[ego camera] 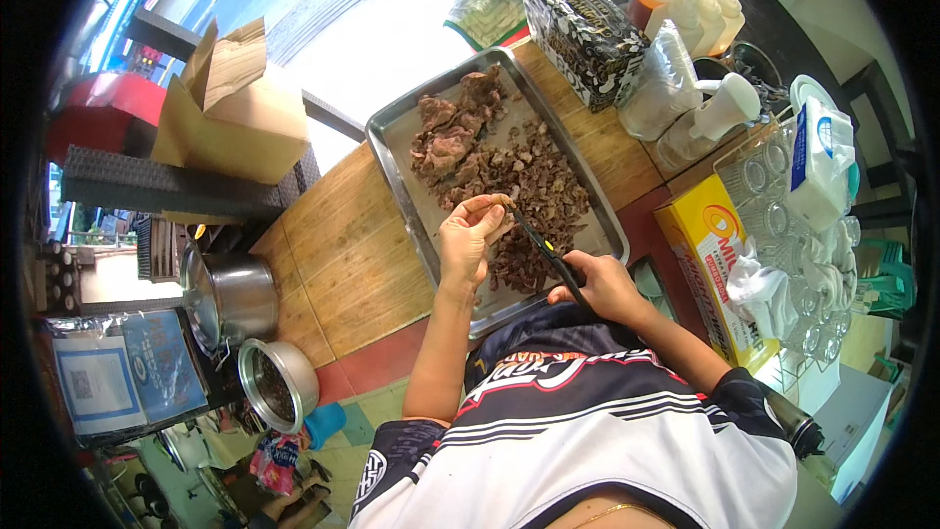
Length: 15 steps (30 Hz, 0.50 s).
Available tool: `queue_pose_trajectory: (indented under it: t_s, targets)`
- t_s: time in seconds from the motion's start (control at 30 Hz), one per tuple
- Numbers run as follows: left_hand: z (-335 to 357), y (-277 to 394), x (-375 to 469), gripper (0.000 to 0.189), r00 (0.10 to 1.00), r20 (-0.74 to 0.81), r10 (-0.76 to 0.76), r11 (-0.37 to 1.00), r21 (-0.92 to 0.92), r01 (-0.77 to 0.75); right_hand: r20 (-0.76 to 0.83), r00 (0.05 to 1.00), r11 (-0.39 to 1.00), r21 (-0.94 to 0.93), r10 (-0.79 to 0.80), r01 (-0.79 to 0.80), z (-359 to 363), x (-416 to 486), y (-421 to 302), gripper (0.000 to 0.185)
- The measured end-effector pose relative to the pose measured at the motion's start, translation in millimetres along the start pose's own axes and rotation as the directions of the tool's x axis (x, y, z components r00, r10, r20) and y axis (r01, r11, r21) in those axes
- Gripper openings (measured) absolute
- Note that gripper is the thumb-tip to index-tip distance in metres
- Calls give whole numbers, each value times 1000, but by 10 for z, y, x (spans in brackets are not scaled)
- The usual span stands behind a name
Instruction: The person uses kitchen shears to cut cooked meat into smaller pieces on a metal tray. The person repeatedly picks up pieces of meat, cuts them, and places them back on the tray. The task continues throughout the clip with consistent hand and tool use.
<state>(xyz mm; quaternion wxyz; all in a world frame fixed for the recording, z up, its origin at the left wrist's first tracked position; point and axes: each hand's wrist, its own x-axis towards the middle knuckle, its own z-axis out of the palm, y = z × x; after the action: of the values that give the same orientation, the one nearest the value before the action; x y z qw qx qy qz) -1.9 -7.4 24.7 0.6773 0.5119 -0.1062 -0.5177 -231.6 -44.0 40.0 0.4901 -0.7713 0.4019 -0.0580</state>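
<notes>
A metal tray (501, 56) lies on the wooden counter before me, with large pieces of cooked meat (448, 132) in its far left part and a pile of small chopped meat (543, 184) in the middle and right. Over the tray, my left hand (472, 235) pinches a small brown piece between thumb and fingertips. My right hand (604, 285) is closed around the black handle of a pair of kitchen scissors (547, 247), whose blades reach to the pinched piece. Whether the blades touch it I cannot tell.
Left of the counter (352, 250) stand a lidded steel pot (239, 297), a metal bowl (294, 382) and a cardboard box (235, 132). At the right are a black patterned box (580, 37), squeeze bottles (683, 7), a yellow cling-wrap box (705, 264) and a rack of glasses (808, 286).
</notes>
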Motion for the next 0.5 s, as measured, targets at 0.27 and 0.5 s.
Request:
queue_pose_trajectory:
  t_s: [0.27,0.5]
  targets:
    - [37,-71,-84,15,988,77,-131,953,285,104,82,996,996,81,38,-44,9,81,152,66]
    - [29,-82,-3,13,995,56,-86,994,68,82,254,963,890,414,88,-191,56,108,304,79]
